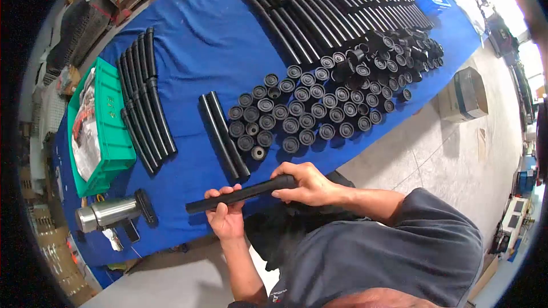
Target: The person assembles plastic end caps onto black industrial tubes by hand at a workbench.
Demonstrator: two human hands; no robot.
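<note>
Our left hand [228, 223] pinches the black tube [256, 191] near the table [177, 225] edge, our right hand [311, 187] wraps its end; loosen up and it could drop, swing wide and we'd knock the paired tubes [222, 136].

A black tube [256, 190] is held slantwise — partly over blue cloth [194, 28].

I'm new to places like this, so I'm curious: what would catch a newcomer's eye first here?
Probably the crowd of round black caps on the blue cloth, right of centre, with packed rows of black tubes just beyond. Next, at the near edge, the left hand and right hand hold one dark tube. The green crate at the left also stands out against the blue.
</note>
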